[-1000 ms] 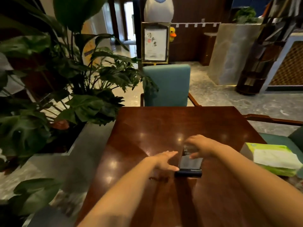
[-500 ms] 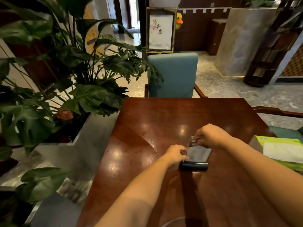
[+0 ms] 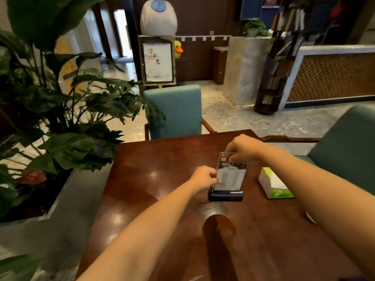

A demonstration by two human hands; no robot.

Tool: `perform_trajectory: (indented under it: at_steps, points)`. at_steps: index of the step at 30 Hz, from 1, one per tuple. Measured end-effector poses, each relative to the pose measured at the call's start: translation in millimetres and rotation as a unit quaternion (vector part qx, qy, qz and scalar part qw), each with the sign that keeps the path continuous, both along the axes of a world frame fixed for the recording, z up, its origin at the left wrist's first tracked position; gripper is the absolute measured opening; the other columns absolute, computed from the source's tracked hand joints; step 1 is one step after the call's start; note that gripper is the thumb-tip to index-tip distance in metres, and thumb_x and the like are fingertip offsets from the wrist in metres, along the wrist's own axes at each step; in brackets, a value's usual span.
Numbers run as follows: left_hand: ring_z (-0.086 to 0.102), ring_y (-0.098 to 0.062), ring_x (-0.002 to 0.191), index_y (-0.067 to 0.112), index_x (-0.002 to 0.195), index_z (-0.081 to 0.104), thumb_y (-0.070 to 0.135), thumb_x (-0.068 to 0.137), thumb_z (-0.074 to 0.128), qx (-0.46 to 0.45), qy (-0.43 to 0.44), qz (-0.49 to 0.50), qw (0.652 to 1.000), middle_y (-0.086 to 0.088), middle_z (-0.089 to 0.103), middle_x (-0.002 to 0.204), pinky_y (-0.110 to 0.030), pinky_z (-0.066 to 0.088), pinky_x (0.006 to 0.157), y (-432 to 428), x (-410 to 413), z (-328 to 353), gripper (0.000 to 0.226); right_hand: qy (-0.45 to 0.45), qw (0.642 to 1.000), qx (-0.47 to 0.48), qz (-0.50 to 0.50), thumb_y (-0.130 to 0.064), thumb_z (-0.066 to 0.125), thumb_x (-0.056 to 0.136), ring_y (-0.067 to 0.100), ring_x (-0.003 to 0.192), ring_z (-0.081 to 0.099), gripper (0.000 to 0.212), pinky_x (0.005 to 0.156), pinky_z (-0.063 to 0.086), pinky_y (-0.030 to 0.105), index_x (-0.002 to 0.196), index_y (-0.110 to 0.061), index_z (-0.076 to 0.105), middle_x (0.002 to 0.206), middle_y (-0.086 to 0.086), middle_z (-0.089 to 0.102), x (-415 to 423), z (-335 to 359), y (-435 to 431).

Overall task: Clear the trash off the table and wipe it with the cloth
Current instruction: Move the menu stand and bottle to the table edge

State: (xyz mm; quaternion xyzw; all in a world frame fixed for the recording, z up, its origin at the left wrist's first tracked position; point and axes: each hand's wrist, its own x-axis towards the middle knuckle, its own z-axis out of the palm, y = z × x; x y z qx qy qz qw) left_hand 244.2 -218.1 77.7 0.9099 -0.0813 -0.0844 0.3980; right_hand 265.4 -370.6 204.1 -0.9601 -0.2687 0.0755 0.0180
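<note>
A clear acrylic sign stand with a printed card and a black base stands upright near the middle of the dark wooden table. My left hand pinches its left edge, fingers curled. My right hand grips its top edge from above. A green and white tissue pack lies on the table just right of the stand. No cloth is in view.
A teal chair stands at the table's far side and another teal chair at the right. Large potted plants crowd the left edge. A framed sign board stands beyond on the stone floor.
The stand has gone from lying tilted back to standing more upright. My left hand closed on its left edge and my right hand kept hold of the top. The tissue pack now sits nearer.
</note>
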Motion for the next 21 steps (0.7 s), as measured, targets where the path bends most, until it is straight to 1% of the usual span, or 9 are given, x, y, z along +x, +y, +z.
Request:
perform_trajectory:
  at_steps: [2, 6, 9, 10, 13, 16, 17, 19, 21]
  points:
    - [0.063, -0.023, 0.102, 0.006, 0.101, 0.071, 0.021, 0.081, 0.069, -0.001, -0.011, -0.023, 1.000, -0.011, 0.070, 0.109, -0.038, 0.051, 0.089, -22.5, 4.4, 10.5, 0.025, 0.000, 1.000, 0.003, -0.025, -0.018, 0.066, 0.082, 0.011, 0.082, 0.054, 0.021, 0.072, 0.040, 0.025, 0.103, -0.018, 0.070, 0.103, 0.002, 0.070, -3.1, 12.1, -23.1]
    - [0.064, -0.020, 0.102, 0.009, 0.105, 0.071, 0.021, 0.081, 0.070, -0.022, -0.006, -0.069, 0.997, -0.008, 0.070, 0.111, -0.037, 0.053, 0.089, -74.4, 8.0, 20.2, 0.027, -0.003, 0.997, 0.002, -0.077, -0.016, 0.065, 0.083, 0.013, 0.084, 0.056, 0.019, 0.073, 0.044, 0.027, 0.101, -0.018, 0.070, 0.102, 0.002, 0.069, -16.2, 26.1, -73.7]
    - [0.065, -0.016, 0.094, 0.009, 0.104, 0.071, 0.022, 0.081, 0.070, -0.024, -0.006, -0.109, 0.994, -0.009, 0.071, 0.109, -0.030, 0.052, 0.077, -118.0, 6.0, 19.5, 0.026, -0.003, 0.994, -0.011, -0.108, -0.017, 0.064, 0.083, 0.015, 0.083, 0.056, 0.020, 0.075, 0.047, 0.030, 0.101, -0.017, 0.070, 0.102, 0.004, 0.070, -31.8, 28.7, -114.5]
    - [0.065, -0.017, 0.094, 0.008, 0.103, 0.071, 0.023, 0.081, 0.070, -0.022, -0.008, -0.121, 0.992, -0.009, 0.071, 0.109, -0.030, 0.051, 0.076, -132.5, 4.1, 17.5, 0.026, -0.005, 0.993, -0.013, -0.118, -0.016, 0.064, 0.083, 0.014, 0.083, 0.055, 0.020, 0.076, 0.047, 0.031, 0.101, -0.017, 0.070, 0.102, 0.004, 0.070, -37.5, 27.7, -127.9]
    - [0.066, -0.028, 0.095, 0.002, 0.093, 0.070, 0.022, 0.082, 0.069, -0.029, 0.001, -0.153, 0.988, -0.014, 0.071, 0.102, -0.041, 0.054, 0.083, -176.1, -4.0, 7.9, 0.023, -0.008, 0.988, -0.011, -0.151, -0.015, 0.063, 0.083, 0.012, 0.081, 0.054, 0.021, 0.075, 0.044, 0.026, 0.103, -0.017, 0.071, 0.102, 0.003, 0.071, -54.8, 20.6, -166.9]
    - [0.063, -0.025, 0.089, 0.007, 0.085, 0.064, 0.020, 0.084, 0.067, -0.029, 0.010, -0.181, 0.983, -0.013, 0.067, 0.093, -0.041, 0.051, 0.085, -216.4, -12.6, -5.2, 0.014, 0.002, 0.982, -0.013, -0.186, -0.015, 0.062, 0.084, 0.013, 0.082, 0.055, 0.021, 0.072, 0.040, 0.025, 0.103, -0.017, 0.071, 0.103, 0.003, 0.071, -70.8, 9.8, -201.7]
    - [0.062, -0.025, 0.090, 0.006, 0.085, 0.065, 0.021, 0.085, 0.065, -0.021, 0.009, -0.190, 0.982, -0.013, 0.066, 0.091, -0.038, 0.049, 0.083, -228.8, -14.6, -11.1, 0.015, 0.003, 0.981, -0.019, -0.195, -0.015, 0.061, 0.084, 0.015, 0.083, 0.057, 0.021, 0.072, 0.040, 0.026, 0.103, -0.017, 0.070, 0.103, 0.003, 0.071, -75.6, 4.8, -212.9]
    - [0.059, -0.023, 0.088, 0.003, 0.088, 0.067, 0.022, 0.086, 0.064, -0.013, 0.009, -0.201, 0.980, -0.011, 0.064, 0.089, -0.032, 0.043, 0.073, -251.5, -20.7, -24.6, 0.019, 0.006, 0.978, -0.026, -0.207, -0.016, 0.060, 0.085, 0.018, 0.087, 0.059, 0.022, 0.073, 0.043, 0.029, 0.104, -0.018, 0.070, 0.104, 0.004, 0.071, -84.8, -8.0, -234.6]
    - [0.058, -0.022, 0.085, 0.007, 0.080, 0.064, 0.022, 0.086, 0.064, -0.012, 0.008, -0.207, 0.978, -0.013, 0.066, 0.089, -0.030, 0.038, 0.068, -270.5, -27.7, -39.4, 0.016, 0.011, 0.975, -0.015, -0.222, -0.016, 0.059, 0.085, 0.020, 0.088, 0.058, 0.025, 0.074, 0.044, 0.030, 0.107, -0.018, 0.069, 0.105, 0.006, 0.070, -94.5, -23.0, -253.0]
